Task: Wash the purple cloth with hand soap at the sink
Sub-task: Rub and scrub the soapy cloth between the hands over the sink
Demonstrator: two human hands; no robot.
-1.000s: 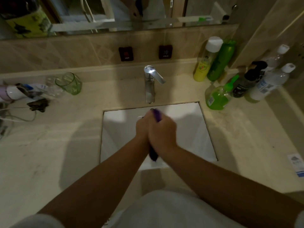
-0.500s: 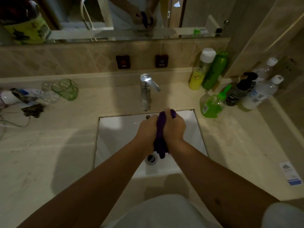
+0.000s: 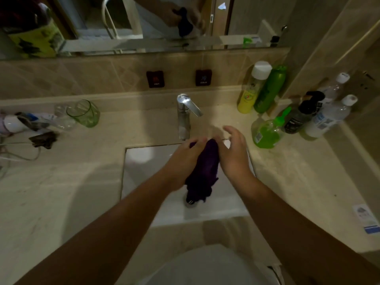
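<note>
A view from above of a bathroom counter with a white rectangular sink at the centre of the frame. Two bare forearms reach in from the bottom edge. The left hand curls its fingers around a bunched purple cloth and holds it over the basin, just below the chrome tap. The cloth hangs down in a dark twisted bundle, its lower end near the drain. The right hand sits just right of the cloth with fingers loosely spread and slightly bent, its palm side against or very near the fabric; it grips nothing.

To the right of the sink stands a round green soap bottle with a pump top, beside a dark pump bottle, two clear bottles with white caps, and tall yellow and green bottles at the wall. In the left of the frame a green glass tumbler stands on the beige counter. A mirror runs along the top edge.
</note>
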